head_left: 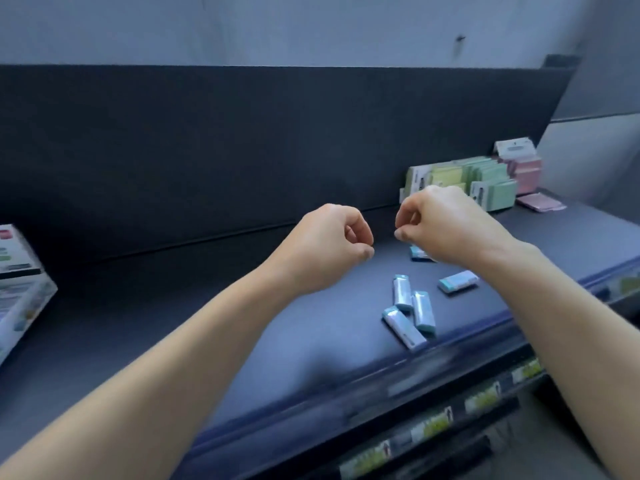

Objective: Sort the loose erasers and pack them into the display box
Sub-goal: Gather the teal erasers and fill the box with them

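Left hand (329,247) and right hand (446,226), centre frame, both curled closed above the shelf (311,341), nothing visibly held. Five loose erasers (401,292) scattered just lower right of the hands, one half hidden beneath the right hand. Printed box, probably the display box (20,282), far left edge. Open the fingers, align like erasers lengthwise into one stack, then carry across.

Teal-and-white erasers (423,311), scattered, lying flat
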A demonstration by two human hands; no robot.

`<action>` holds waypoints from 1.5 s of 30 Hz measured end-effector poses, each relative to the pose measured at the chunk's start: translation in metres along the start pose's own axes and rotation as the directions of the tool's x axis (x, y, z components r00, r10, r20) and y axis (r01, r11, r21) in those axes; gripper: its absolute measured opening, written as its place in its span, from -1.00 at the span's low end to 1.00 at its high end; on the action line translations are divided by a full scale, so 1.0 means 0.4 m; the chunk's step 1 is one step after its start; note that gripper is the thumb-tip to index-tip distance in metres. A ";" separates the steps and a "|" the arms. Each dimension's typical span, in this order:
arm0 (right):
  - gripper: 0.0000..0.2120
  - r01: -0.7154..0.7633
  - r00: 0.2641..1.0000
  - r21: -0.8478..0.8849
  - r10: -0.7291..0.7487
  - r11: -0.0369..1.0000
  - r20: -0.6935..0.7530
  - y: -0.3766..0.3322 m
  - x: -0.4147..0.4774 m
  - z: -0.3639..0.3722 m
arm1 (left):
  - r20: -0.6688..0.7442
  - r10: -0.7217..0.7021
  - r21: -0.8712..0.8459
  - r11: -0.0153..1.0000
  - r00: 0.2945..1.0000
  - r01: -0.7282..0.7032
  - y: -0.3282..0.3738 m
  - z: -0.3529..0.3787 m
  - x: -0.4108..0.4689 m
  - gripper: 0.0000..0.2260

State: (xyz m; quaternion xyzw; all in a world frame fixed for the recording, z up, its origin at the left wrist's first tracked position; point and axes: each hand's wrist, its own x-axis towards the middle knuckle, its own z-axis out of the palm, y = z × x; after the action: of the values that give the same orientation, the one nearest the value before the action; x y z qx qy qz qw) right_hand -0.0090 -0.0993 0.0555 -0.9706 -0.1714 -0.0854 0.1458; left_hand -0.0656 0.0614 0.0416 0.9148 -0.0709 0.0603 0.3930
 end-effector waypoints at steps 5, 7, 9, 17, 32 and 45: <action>-0.90 -0.060 0.998 0.005 0.060 0.998 0.031 0.202 -0.017 -0.022 | 0.074 -0.092 0.091 0.992 0.993 0.085 0.071 0.155 0.090 -0.95; -0.90 -0.069 0.996 0.019 0.068 0.997 0.059 0.245 -0.016 -0.021 | 0.082 -0.181 0.172 0.971 0.980 0.165 0.076 0.186 0.107 -0.90; -0.91 -0.073 0.995 0.033 0.070 0.997 0.072 0.274 -0.012 -0.018 | 0.108 -0.283 0.290 0.926 0.953 0.242 0.076 0.207 0.114 -0.81; -0.87 -0.081 0.991 0.041 0.076 0.996 0.108 0.298 0.003 -0.010 | 0.148 -0.397 0.409 0.859 0.906 0.310 0.056 0.237 0.170 -0.68; -0.81 0.014 0.955 -0.142 0.029 0.990 0.296 0.230 0.132 0.091 | 0.241 -0.306 0.195 0.945 0.921 0.263 -0.025 0.180 0.208 -0.89; -0.90 0.217 0.889 -0.166 -0.125 0.962 0.440 0.199 0.178 0.106 | -0.013 -0.384 0.096 0.918 0.923 0.384 -0.015 0.166 0.171 -0.89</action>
State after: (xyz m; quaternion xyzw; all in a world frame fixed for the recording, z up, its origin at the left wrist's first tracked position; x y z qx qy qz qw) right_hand 0.0904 -0.1355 0.0105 -0.9566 -0.2743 0.0980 -0.0070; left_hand 0.0063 0.0113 0.0033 0.9290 0.1116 -0.0175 0.3523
